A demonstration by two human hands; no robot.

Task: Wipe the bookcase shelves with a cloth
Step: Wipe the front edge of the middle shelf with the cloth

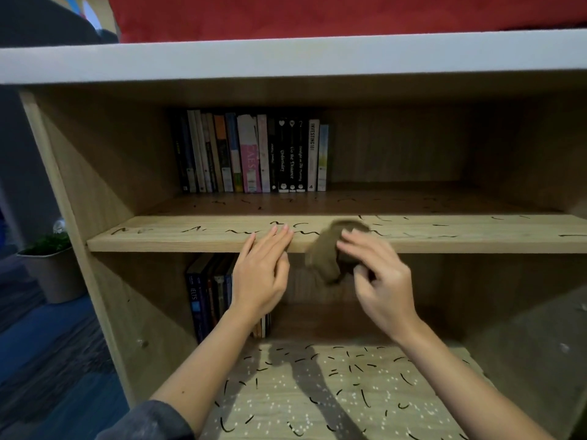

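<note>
Where the cloth lies, head view: the cloth (330, 249), brown and bunched, sits over the front edge of the middle shelf (165, 241) at roughly mid-span. Part of it is on top and part hangs below the lip, and it shows blurred.
Right hand: the right hand (378, 281) has its fingers curled round the cloth from the near side and holds it against the shelf edge.
Left hand: the left hand (260, 274) lies flat with fingers straight and together. Its fingertips rest on the shelf's front strip just left of the cloth, and it holds nothing.
Scribbles: dark scribbles (133, 230) run in a line along the front strip. They lie left of the cloth, past the left fingertips, and right of it too.
Long axis: the shelf runs left to right across the view and the scribbles follow it, so I judge the stroke must travel sideways along the board.
Nearer hand: the right hand has the cloth. The left sits between the cloth and the leftward scribbles, so a sweep that way would likely need it lifted.
Books: upright books (251, 154) stand at the back left of this shelf, well apart from the cloth.
Bottom shelf: the bottom shelf (317, 392) carries scribbles and pale specks, and looks not yet wiped.
</note>
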